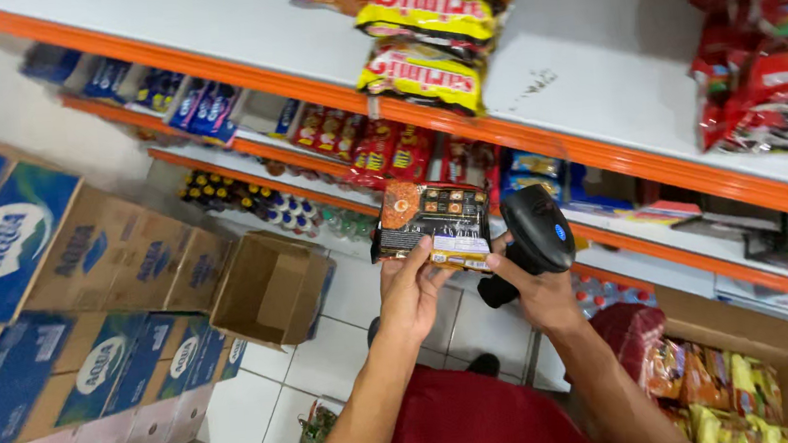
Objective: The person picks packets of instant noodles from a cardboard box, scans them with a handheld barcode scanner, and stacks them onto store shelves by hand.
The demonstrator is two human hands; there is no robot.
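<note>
My left hand (410,291) holds up a flat dark snack packet (432,221) with an orange top, its back side toward me. My right hand (538,290) grips a black handheld barcode scanner (536,233), whose head sits right beside the packet's right edge. Both hands are raised in front of the shop shelves, above my red shirt.
White shelves with orange edges (597,151) hold yellow and red snack bags (423,67). Stacked blue and brown cartons (60,308) stand at the left beside an open empty carton (272,289). A brown carton full of packets (741,381) sits at the lower right. The floor is white tile.
</note>
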